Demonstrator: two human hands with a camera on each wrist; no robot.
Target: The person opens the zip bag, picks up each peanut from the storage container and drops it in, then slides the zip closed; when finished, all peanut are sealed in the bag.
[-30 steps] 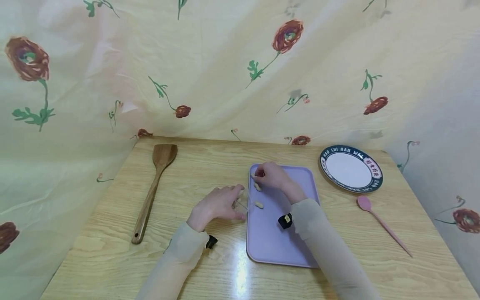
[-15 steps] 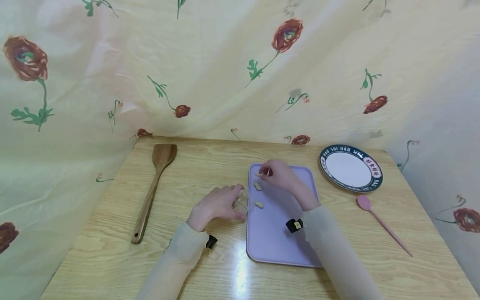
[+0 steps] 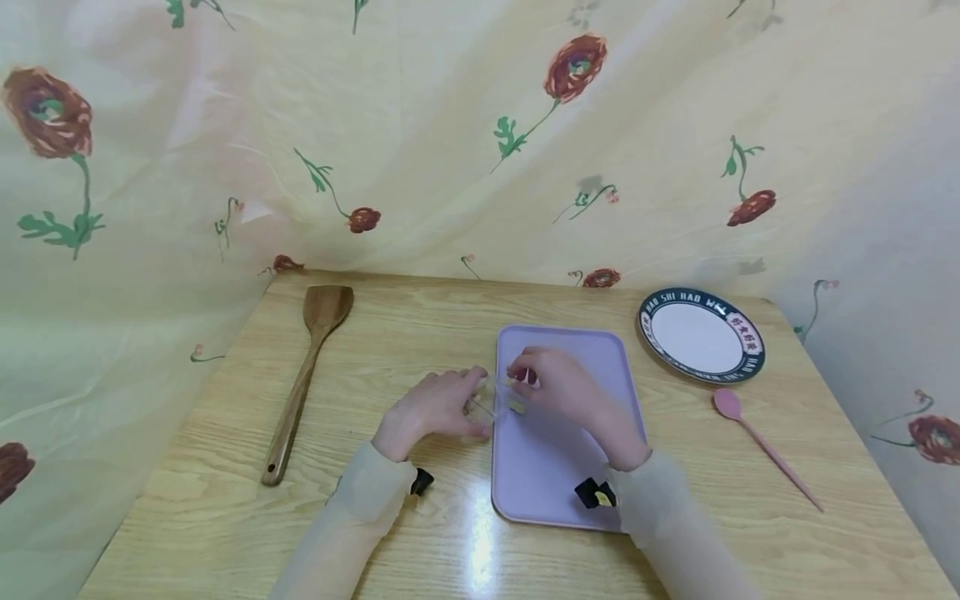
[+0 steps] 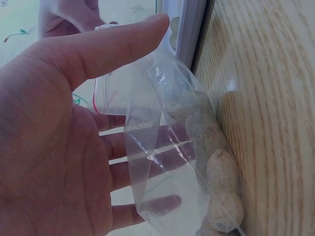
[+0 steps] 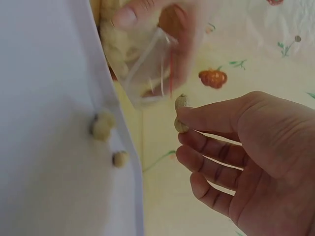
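A clear zip bag (image 4: 172,162) with several peanuts in their shells hangs in my left hand (image 3: 435,408), just left of the lilac tray (image 3: 555,492). The thumb passes on the near side of the bag, and the fingers show through the plastic behind it. Between thumb and index finger, my right hand (image 3: 558,383) pinches a single peanut (image 5: 181,117) close to the bag, over the tray's left part. Two more peanuts lie on the tray near its rim in the right wrist view, one larger peanut (image 5: 102,126) and one smaller-looking peanut (image 5: 119,159).
A wooden spatula (image 3: 300,392) lies on the left of the wooden table (image 3: 405,317). To the right are a white plate with a dark patterned rim (image 3: 697,337) and a pink spoon (image 3: 768,450). Flowered cloth (image 3: 435,142) hangs behind the table.
My right hand has come from the far left corner of the tray towards me, and its fingertips are now beside the bag. The left hand has stayed in place with the bag.
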